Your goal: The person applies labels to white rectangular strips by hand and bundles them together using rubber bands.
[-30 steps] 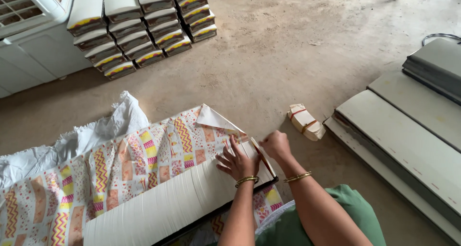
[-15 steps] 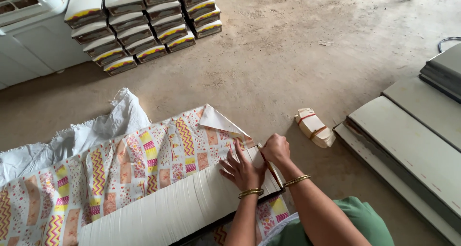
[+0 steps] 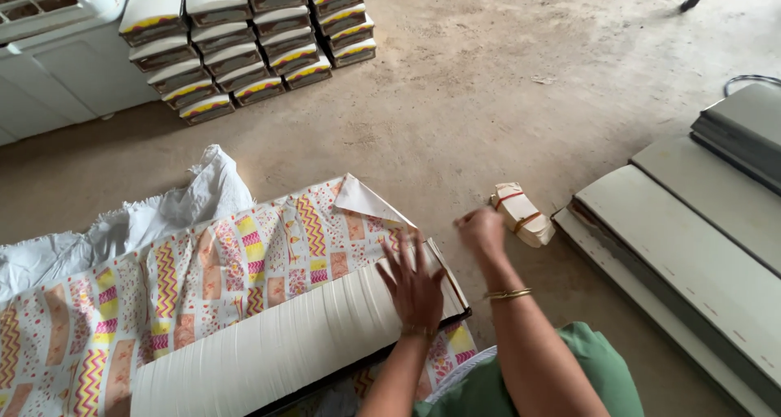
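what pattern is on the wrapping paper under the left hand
Patchwork of yellow-pink zigzags, orange blocks and red speckles on the wrapping paper, clearest in the head view.

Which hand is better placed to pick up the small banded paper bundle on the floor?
Right. The right hand hovers just beside the banded bundle, while the left hand lies flat on the white paper stack.

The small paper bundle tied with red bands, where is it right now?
In the head view, the small paper bundle tied with red bands lies on the concrete floor right of centre, between the right hand and the grey flat boards.
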